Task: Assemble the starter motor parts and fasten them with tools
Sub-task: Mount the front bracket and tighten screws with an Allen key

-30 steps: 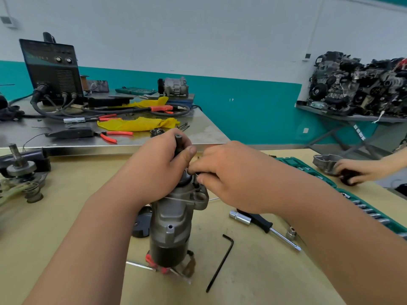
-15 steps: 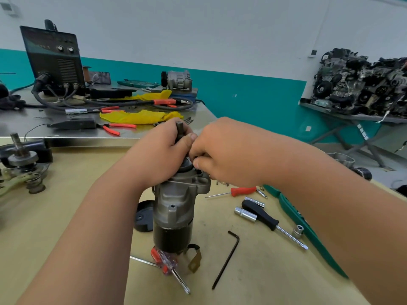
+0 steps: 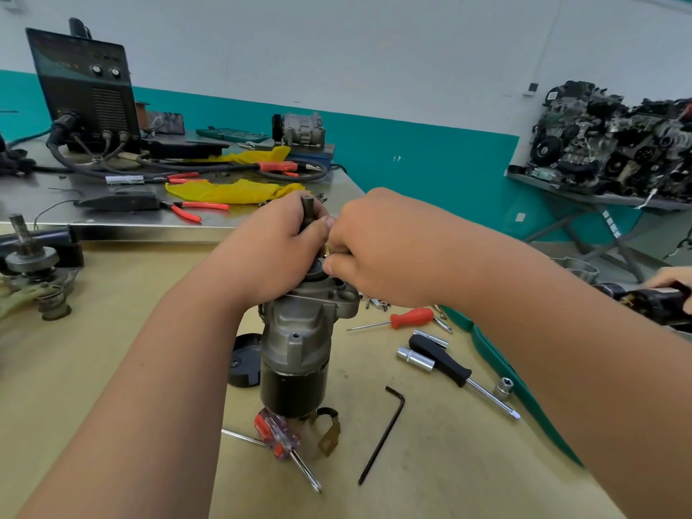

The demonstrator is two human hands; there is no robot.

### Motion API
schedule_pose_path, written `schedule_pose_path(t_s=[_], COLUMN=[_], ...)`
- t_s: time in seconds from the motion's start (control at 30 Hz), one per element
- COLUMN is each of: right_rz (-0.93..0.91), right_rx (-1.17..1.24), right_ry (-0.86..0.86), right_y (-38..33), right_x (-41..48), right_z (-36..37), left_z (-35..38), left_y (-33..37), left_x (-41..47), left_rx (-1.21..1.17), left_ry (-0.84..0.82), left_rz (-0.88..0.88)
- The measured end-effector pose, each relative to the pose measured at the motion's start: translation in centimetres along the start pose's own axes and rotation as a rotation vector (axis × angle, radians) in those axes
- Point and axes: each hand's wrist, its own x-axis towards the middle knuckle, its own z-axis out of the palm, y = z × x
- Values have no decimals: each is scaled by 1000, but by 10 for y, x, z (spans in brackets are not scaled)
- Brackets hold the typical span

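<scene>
The starter motor stands upright on the tan bench, grey housing above a black body. My left hand grips the dark shaft that sticks out of its top. My right hand has its fingers curled at the top of the housing, beside the shaft, pinching a small part that is mostly hidden. A black cap lies behind the motor's left side. A brass strap pokes out at the motor's foot.
A red-handled screwdriver, a black hex key, a black-handled socket driver, a red screwdriver and a green socket tray lie around the motor. Another person's hand holds a dark part at the right. A steel table with a welder stands behind.
My head has shifted, so the view moved. Both hands stay at the top of the motor, and my right hand has dropped slightly onto the housing top. The other person's hand is back at the right.
</scene>
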Motion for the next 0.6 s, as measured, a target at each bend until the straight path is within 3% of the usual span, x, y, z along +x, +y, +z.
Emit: schedule_pose_path(t_s=[0.23, 0.3, 0.4, 0.47, 0.53, 0.6], right_rz=[-33, 74, 425, 600, 584, 522], right_rx=[86, 334, 897, 977, 848, 798], right_ry=[116, 249, 529, 348, 33, -87], right_y=[9, 22, 41, 44, 38, 31], right_x=[2, -4, -28, -45, -55, -55], right_z=[14, 27, 66, 106, 140, 157], left_z=[0, -1, -3, -4, -6, -8], left_y=[-1, -2, -1, 0, 1, -1], left_x=[-1, -2, -10, -17, -24, -28], left_rx=[-11, -9, -38, -76, -102, -122], left_ry=[-1, 3, 22, 49, 61, 81], left_rz=[-4, -7, 14, 52, 98, 127])
